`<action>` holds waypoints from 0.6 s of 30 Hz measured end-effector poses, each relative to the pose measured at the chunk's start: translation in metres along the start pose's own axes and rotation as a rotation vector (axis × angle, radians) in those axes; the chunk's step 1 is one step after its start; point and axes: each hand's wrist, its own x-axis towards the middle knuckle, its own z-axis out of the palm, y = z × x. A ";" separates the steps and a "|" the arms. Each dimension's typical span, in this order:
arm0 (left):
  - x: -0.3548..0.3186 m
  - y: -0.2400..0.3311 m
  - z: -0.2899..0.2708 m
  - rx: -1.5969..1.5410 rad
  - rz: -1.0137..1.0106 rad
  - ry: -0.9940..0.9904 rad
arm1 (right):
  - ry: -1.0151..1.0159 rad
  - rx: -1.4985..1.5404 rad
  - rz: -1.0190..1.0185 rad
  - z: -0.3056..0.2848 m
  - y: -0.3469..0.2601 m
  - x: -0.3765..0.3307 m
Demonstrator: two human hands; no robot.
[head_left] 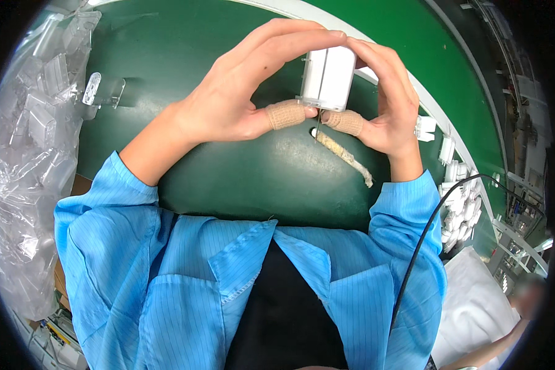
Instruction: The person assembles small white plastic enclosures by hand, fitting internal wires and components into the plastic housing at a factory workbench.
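Note:
A white box-shaped plastic housing (338,77) is held between my two hands above the green tabletop. Along its left side runs a clear plastic piece (313,102), pressed against the white body. My left hand (225,92) has its fingers over the far end and its thumb at the near end. From the other side my right hand (388,102) grips the housing in the same way. Both thumbs wear tan fabric wraps. A thin dark rod or wire shows below the thumbs. Near it lies a worn yellowish-white stick (342,153) on the table.
On the left is a clear bag (31,142) full of transparent plastic parts, with one loose clear part (105,91) beside it. Several white parts (459,209) are heaped at the right edge. A black cable (419,246) crosses my right side. Another person's arm (499,345) shows lower right.

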 end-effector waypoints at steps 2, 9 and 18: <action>0.002 -0.002 0.000 0.012 0.102 0.055 | -0.009 -0.008 0.006 -0.001 0.000 0.000; 0.002 -0.003 0.001 0.112 0.103 0.026 | -0.061 -0.010 0.046 0.001 -0.003 0.001; 0.003 0.003 -0.005 0.128 -0.102 0.002 | -0.022 0.768 0.678 0.010 0.001 -0.007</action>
